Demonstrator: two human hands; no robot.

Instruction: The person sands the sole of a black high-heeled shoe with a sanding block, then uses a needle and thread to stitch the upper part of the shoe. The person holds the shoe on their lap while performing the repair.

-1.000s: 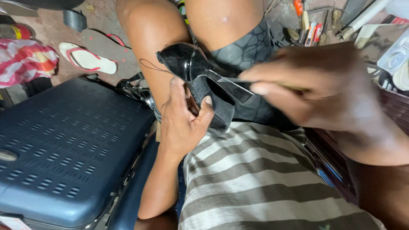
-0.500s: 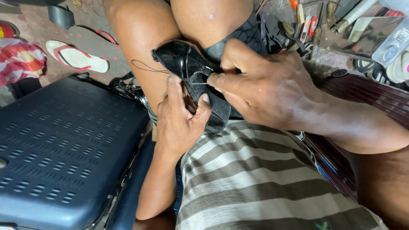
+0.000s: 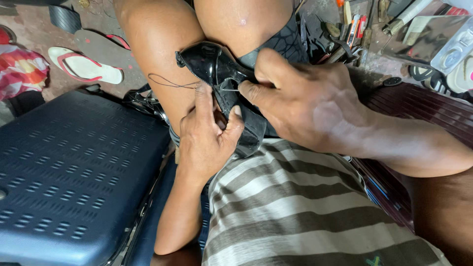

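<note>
Head view | near: striped cloth [image 3: 305, 216] over lap, blue suitcase [image 3: 74, 167] at left | middle: left hand [image 3: 207, 138] grips black shoe [image 3: 221, 79] on the knees, right hand [image 3: 305, 98] pinched narrow on a thin needle at its edge, thread [image 3: 167, 83] looping left | far: sandal [image 3: 84, 66], tools [image 3: 354, 29] on floor

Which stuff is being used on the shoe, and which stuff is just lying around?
Being used:
- black shiny shoe, resting on the knees
- thin dark thread
- left hand, gripping the shoe
- right hand, pinching at the shoe

Just lying around:
- blue suitcase
- white and red flip-flop
- tools on the floor
- red patterned cloth
</note>
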